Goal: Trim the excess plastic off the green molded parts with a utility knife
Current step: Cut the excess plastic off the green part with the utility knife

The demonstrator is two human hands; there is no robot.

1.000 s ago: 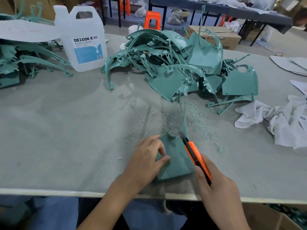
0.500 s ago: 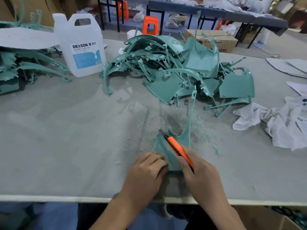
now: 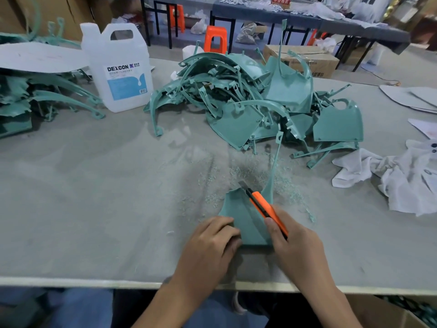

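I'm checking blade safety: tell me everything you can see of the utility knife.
The utility knife has an orange, plastic-looking body, a black strip and a short grey blade extended. The right hand grips its rear end, pointing it away and leftward across the green molded part that the left hand holds; the blade lies at the part's far edge.

utility knife (image 3: 262, 207) rear end buried in right hand (image 3: 298, 247); green part (image 3: 238, 216) near corners under both hands (left hand (image 3: 210, 242) fingertips tucked out of sight); white cloth (image 3: 402, 181) cut by right edge; jug (image 3: 118, 67) small print unreadable
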